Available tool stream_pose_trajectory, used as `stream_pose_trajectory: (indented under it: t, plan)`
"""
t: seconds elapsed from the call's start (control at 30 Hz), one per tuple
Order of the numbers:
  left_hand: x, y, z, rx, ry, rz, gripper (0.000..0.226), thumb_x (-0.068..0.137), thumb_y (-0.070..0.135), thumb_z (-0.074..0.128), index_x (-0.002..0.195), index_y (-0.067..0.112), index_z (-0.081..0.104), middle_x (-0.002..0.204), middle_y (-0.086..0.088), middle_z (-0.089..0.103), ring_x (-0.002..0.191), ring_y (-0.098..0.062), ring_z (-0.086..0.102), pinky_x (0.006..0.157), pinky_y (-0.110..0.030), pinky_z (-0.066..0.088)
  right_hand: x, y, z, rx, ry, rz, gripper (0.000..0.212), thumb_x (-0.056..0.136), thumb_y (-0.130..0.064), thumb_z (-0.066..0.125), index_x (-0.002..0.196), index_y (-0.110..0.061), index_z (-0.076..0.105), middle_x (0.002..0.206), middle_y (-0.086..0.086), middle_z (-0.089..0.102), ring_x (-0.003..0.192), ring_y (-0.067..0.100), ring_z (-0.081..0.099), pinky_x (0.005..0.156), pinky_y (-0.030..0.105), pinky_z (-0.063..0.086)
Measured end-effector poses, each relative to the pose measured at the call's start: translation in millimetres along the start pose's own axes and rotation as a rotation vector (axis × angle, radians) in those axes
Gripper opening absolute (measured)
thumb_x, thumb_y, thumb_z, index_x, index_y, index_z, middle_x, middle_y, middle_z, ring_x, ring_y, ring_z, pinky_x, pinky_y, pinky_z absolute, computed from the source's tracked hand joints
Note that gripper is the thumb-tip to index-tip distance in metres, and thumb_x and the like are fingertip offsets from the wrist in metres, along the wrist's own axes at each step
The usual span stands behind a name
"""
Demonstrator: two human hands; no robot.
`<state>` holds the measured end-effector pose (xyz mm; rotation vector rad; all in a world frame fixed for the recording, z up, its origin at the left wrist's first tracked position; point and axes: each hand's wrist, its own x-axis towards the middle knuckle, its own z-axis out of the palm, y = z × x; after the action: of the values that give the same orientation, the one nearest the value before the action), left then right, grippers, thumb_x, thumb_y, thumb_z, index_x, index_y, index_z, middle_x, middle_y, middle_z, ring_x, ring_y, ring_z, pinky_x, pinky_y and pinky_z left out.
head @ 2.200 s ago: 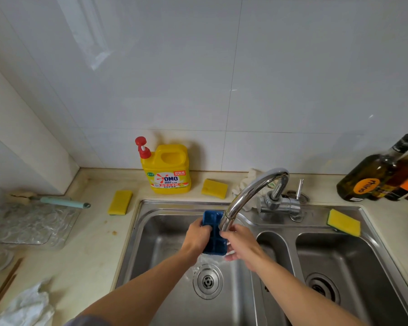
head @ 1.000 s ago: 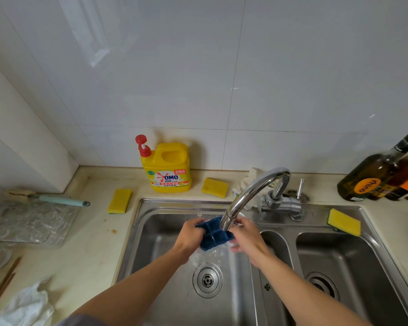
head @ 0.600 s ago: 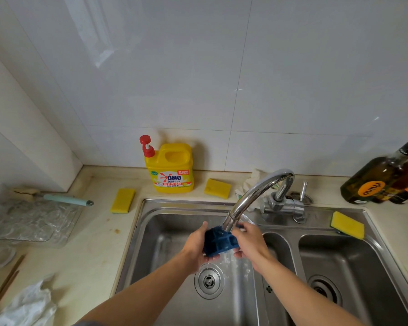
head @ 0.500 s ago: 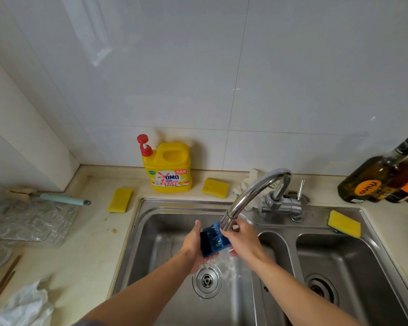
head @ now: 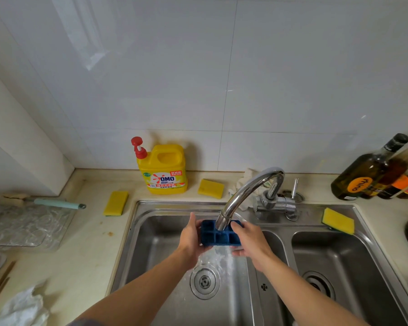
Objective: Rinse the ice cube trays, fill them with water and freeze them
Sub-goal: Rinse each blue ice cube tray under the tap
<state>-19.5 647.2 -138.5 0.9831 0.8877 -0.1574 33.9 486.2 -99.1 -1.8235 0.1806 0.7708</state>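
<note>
A dark blue ice cube tray is held level, cells upward, directly beneath the outlet of the chrome tap and above the left basin of a double steel sink. Its left end is gripped by the left hand, the thumb raised along the edge and the other fingers hidden beneath the tray. Its right end is gripped by the right hand, whose fingers are curled over the rim. Two rows of cells can be made out, the far middle one partly covered by the spout. Water is seen spilling from the tray's near edge and splashing down just above the drain.

On the bench behind the sink, a yellow detergent bottle with a red pump is stood against the tiled wall. A yellow sponge is laid to its left and a second sponge to its right. A third sponge is set on the sink's rim at the far corner of the right basin. At the far left a brush with a pale green handle is laid beside a clear textured tray. Dark glass bottles are grouped at the far right, and a crumpled white cloth lies at the near left corner.
</note>
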Motion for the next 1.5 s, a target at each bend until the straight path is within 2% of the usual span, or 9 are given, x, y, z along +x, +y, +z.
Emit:
stream_pose_trajectory:
  t: [0.1, 0.3, 0.5, 0.7, 0.9, 1.03, 1.2, 1.37, 1.5]
  plan:
    - [-6, 11, 0, 0.164, 0.02, 0.148, 0.058, 0.105, 0.057, 0.033, 0.097, 0.019, 0.076, 0.093, -0.004, 0.079, 0.094, -0.023, 0.071, 0.069, -0.031, 0.054, -1, 2, 5, 0.238, -0.084, 0.18, 0.028, 0.106, -0.041, 0.053, 0.112, -0.016, 0.064, 0.109, 0.019, 0.071, 0.094, 0.037, 0.073, 0.077, 0.048, 0.063]
    - [-15, 20, -10, 0.251, 0.036, 0.277, 0.058, 0.104, 0.058, 0.034, 0.093, 0.022, 0.078, 0.089, -0.002, 0.078, 0.078, -0.015, 0.075, 0.068, -0.029, 0.055, 6, 2, 20, 0.468, -0.15, 0.287, 0.043, 0.108, -0.043, 0.045, 0.126, -0.006, 0.057, 0.119, 0.027, 0.066, 0.108, 0.046, 0.066, 0.098, 0.06, 0.054]
    - [-20, 16, -20, 0.284, 0.063, 0.322, 0.054, 0.104, 0.057, 0.037, 0.093, 0.022, 0.078, 0.089, -0.002, 0.078, 0.078, -0.013, 0.075, 0.066, -0.026, 0.058, 9, -2, 26, 0.436, -0.192, 0.267, 0.044, 0.108, -0.042, 0.047, 0.127, -0.004, 0.059, 0.118, 0.027, 0.067, 0.11, 0.046, 0.065, 0.091, 0.056, 0.057]
    - [-15, 5, -22, 0.254, 0.146, 0.162, 0.06, 0.099, 0.069, 0.035, 0.101, 0.022, 0.072, 0.082, 0.002, 0.079, 0.084, -0.017, 0.075, 0.063, -0.029, 0.06, 7, -4, 12, 0.288, -0.11, 0.194, 0.039, 0.106, -0.047, 0.047, 0.115, -0.013, 0.064, 0.107, 0.018, 0.073, 0.099, 0.036, 0.072, 0.09, 0.053, 0.059]
    - [-4, -8, -1, 0.095, 0.046, -0.077, 0.07, 0.095, 0.074, 0.035, 0.117, 0.014, 0.065, 0.105, -0.011, 0.076, 0.098, -0.032, 0.073, 0.068, -0.041, 0.062, -2, -7, -7, 0.157, -0.005, 0.06, 0.043, 0.107, -0.047, 0.044, 0.11, -0.011, 0.068, 0.097, 0.013, 0.076, 0.09, 0.028, 0.075, 0.071, 0.036, 0.06]
    - [1, -10, 11, 0.051, -0.055, -0.117, 0.075, 0.097, 0.074, 0.027, 0.119, 0.014, 0.066, 0.102, -0.008, 0.078, 0.098, -0.029, 0.074, 0.066, -0.04, 0.062, -7, -6, -17, 0.202, 0.058, 0.045, 0.044, 0.106, -0.049, 0.044, 0.108, -0.013, 0.068, 0.099, 0.012, 0.076, 0.086, 0.026, 0.073, 0.072, 0.036, 0.059]
    - [1, -10, 15, 0.049, -0.147, -0.162, 0.076, 0.096, 0.076, 0.018, 0.112, 0.017, 0.063, 0.103, -0.007, 0.078, 0.107, -0.029, 0.07, 0.077, -0.041, 0.057, -11, -2, -19, 0.256, 0.084, 0.027, 0.044, 0.106, -0.048, 0.045, 0.107, -0.012, 0.07, 0.093, 0.012, 0.076, 0.079, 0.024, 0.071, 0.069, 0.034, 0.056]
    - [1, -12, 12, 0.034, -0.148, -0.148, 0.076, 0.099, 0.073, 0.016, 0.113, 0.016, 0.065, 0.103, -0.008, 0.078, 0.109, -0.029, 0.068, 0.086, -0.042, 0.055, -11, 1, -14, 0.259, 0.086, 0.005, 0.043, 0.106, -0.048, 0.046, 0.107, -0.013, 0.071, 0.089, 0.01, 0.078, 0.081, 0.025, 0.072, 0.074, 0.038, 0.057]
    - [-1, -7, 9, 0.083, -0.073, -0.065, 0.068, 0.102, 0.067, 0.026, 0.114, 0.016, 0.069, 0.102, -0.009, 0.079, 0.104, -0.029, 0.071, 0.083, -0.04, 0.058, -9, 6, -16, 0.259, 0.086, 0.043, 0.042, 0.105, -0.049, 0.046, 0.111, -0.014, 0.07, 0.097, 0.011, 0.078, 0.091, 0.028, 0.075, 0.077, 0.039, 0.06]
